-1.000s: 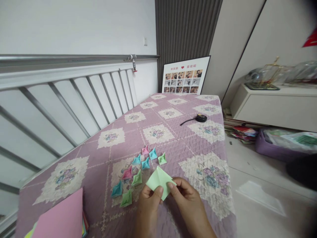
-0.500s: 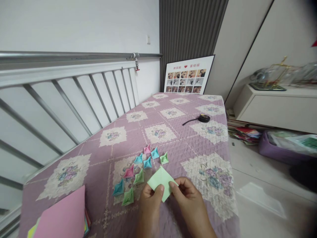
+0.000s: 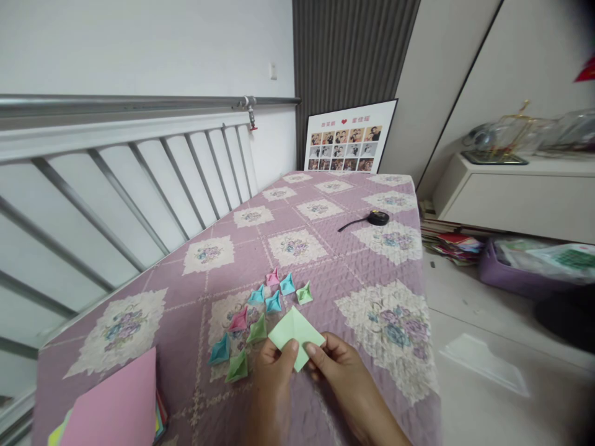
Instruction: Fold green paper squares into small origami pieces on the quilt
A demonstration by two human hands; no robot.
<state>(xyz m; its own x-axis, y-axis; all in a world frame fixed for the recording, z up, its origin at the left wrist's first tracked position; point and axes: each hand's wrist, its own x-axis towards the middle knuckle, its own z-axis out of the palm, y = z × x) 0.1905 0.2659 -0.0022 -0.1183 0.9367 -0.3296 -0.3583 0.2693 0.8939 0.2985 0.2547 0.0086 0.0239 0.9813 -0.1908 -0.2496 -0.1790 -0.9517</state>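
Observation:
A light green folded paper square point(image 3: 296, 331) is held between both hands, one corner pointing away from me. My left hand point(image 3: 276, 365) pinches its lower left side, thumb on top and fingers beneath. On the lower right side, my right hand point(image 3: 337, 365) grips it the same way. Several small folded paper pieces lie just beyond and left of the hands, among them a pink one point(image 3: 238, 319), a blue one point(image 3: 219, 350) and a green one point(image 3: 237, 367).
A stack of coloured paper point(image 3: 114, 402) lies at the near left of the floral cloth point(image 3: 186, 334). A black tape measure point(image 3: 378, 218) sits at the far right. White railings point(image 3: 153, 186) run along the left, and a framed photo board point(image 3: 348, 139) stands behind.
The whole view has shifted slightly, so everything appears a little further left. Both hands still hold the green paper, with little change in grip.

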